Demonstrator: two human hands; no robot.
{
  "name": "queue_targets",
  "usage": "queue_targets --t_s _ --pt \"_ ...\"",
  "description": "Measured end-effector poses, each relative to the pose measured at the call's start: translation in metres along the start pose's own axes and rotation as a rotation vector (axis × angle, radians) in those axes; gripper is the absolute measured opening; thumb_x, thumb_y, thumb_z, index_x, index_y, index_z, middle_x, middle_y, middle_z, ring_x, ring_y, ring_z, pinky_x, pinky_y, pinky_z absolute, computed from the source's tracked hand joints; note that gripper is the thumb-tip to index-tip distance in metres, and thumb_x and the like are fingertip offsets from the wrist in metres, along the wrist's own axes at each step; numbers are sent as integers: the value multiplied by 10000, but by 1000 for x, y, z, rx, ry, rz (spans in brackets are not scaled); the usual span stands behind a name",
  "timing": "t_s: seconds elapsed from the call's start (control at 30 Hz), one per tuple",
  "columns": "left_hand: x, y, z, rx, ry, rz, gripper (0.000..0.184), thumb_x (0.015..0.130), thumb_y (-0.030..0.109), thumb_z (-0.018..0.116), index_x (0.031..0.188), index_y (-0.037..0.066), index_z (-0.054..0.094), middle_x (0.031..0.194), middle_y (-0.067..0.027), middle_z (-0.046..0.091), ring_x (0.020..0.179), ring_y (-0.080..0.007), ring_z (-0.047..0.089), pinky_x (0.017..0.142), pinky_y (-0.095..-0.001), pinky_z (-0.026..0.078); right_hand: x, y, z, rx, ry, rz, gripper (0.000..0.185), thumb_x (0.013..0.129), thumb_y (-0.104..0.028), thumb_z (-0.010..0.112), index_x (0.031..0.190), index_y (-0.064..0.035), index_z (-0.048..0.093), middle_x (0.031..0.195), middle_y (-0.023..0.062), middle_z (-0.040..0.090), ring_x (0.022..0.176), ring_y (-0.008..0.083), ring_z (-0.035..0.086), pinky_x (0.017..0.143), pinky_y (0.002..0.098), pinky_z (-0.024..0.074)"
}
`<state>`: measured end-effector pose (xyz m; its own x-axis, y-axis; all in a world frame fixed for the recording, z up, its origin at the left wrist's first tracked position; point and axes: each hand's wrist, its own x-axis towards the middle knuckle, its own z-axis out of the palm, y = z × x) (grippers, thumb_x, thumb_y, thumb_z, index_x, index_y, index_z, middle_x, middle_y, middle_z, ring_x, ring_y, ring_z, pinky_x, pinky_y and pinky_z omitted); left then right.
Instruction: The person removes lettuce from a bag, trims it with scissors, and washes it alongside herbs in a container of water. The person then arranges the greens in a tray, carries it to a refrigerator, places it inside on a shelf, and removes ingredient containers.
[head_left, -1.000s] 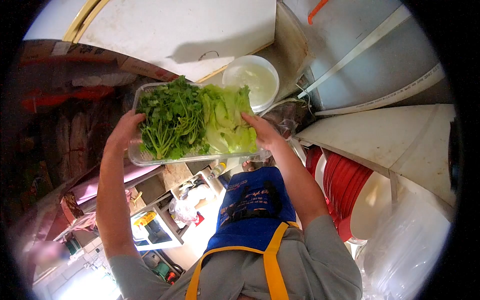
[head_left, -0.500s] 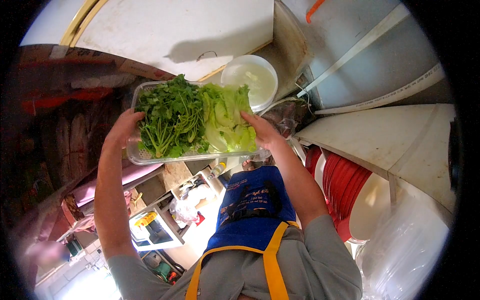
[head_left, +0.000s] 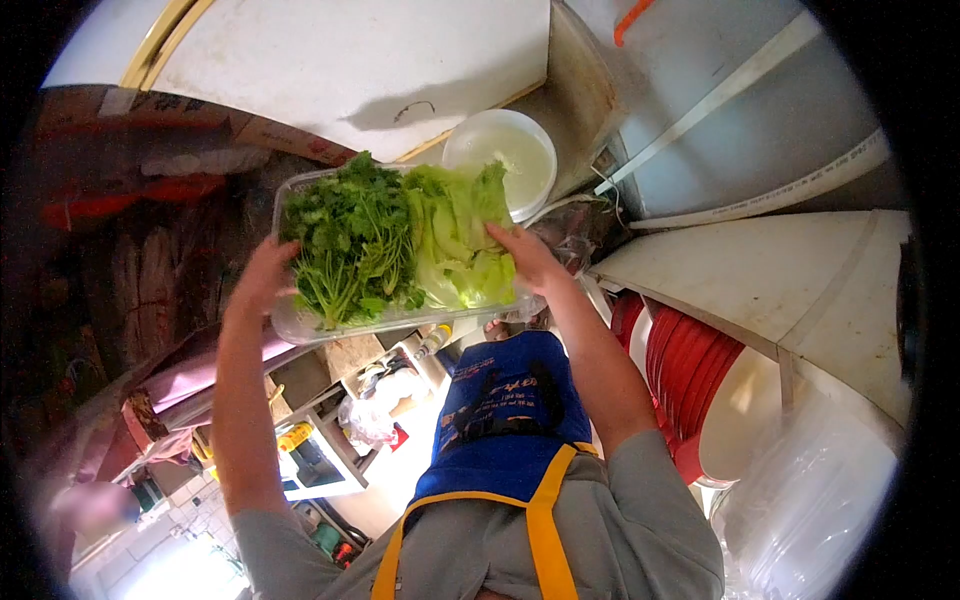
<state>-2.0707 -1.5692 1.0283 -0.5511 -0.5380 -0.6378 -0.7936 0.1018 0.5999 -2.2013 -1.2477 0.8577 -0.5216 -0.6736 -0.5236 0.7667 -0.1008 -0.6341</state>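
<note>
A clear plastic tray (head_left: 296, 332) is held up in front of me. Leafy green herbs with thin stems, looking like coriander (head_left: 352, 240), fill its left half. Pale green lettuce leaves (head_left: 462, 235) lie in the right half. My left hand (head_left: 268, 275) is closed on the tray's left end. At the right end, my right hand (head_left: 527, 260) grips the tray, its fingertips against the lettuce; part of its grip is hidden under the leaves.
A round white bucket (head_left: 515, 150) with cloudy liquid stands just behind the tray. On the right, a stack of red round items (head_left: 690, 370) sits under a white board (head_left: 770, 270), with clear plastic sheeting (head_left: 810, 510) below. Cluttered shelves (head_left: 340, 440) are at lower left.
The tray's left end has shifted a little right and down with my left hand, so the tray is slightly more tilted. My right hand has barely moved.
</note>
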Motion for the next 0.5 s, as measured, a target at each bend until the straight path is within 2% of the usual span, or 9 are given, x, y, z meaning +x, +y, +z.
queue_targets --t_s 0.1,0.13,0.17,0.23,0.3,0.33,0.43,0.47,0.5 --pt "37 -86 10 -112 58 68 585 868 358 574 1335 62 383 1119 -115 566 975 -250 579 784 -365 502 17 3 -17 -407 110 -99 542 858 -401 613 1195 14 527 1093 121 617 948 197 610 806 310 496" --pt "57 -131 16 -287 55 34 628 857 357 601 1348 45 364 1111 -117 563 926 -225 577 745 -354 499 24 10 -19 -552 134 -139 552 851 -413 618 1191 13 535 1091 119 621 945 199 609 806 312 491" --pt "68 -168 17 -462 53 -1 673 847 356 628 1361 27 344 1102 -119 560 876 -200 575 706 -343 496 24 14 -8 -540 121 -135 553 851 -423 614 1185 12 543 1089 121 623 947 203 608 810 316 486" --pt "44 -208 49 -676 169 -90 624 843 278 651 1329 4 371 917 -68 560 666 -121 504 561 -267 433 19 16 8 -559 94 -115 557 850 -441 605 1173 10 558 1084 124 627 951 210 607 819 322 477" --pt "34 -255 74 -924 152 27 403 870 214 617 1200 30 478 740 -1 480 556 -83 400 487 -231 353 40 37 -4 -577 130 -201 553 850 -459 593 1156 2 579 1074 129 632 949 219 609 826 340 472" --pt "26 -264 86 -972 179 53 288 879 180 597 1116 46 504 699 16 444 536 -85 397 476 -218 348 49 39 -13 -578 148 -246 553 850 -468 587 1147 -2 589 1069 132 635 948 224 609 829 348 469" --pt "18 -307 115 -1063 257 42 74 899 120 554 950 70 533 719 23 484 593 -94 469 528 -230 394 69 16 -36 -395 189 164 498 897 -430 546 1164 -11 581 1042 69 636 858 185 614 762 300 474" --pt "14 -327 123 -953 293 72 97 899 116 552 979 66 531 764 16 515 652 -98 496 571 -246 409 85 13 -41 -465 222 108 494 892 -431 550 1150 -12 588 1020 67 640 845 183 613 755 306 473" --pt "3 -314 125 -1075 286 36 138 899 114 550 1025 64 523 840 2 550 744 -111 525 641 -272 427 105 9 -46 -535 252 49 489 887 -432 554 1137 -13 595 998 65 644 833 180 613 747 311 473"
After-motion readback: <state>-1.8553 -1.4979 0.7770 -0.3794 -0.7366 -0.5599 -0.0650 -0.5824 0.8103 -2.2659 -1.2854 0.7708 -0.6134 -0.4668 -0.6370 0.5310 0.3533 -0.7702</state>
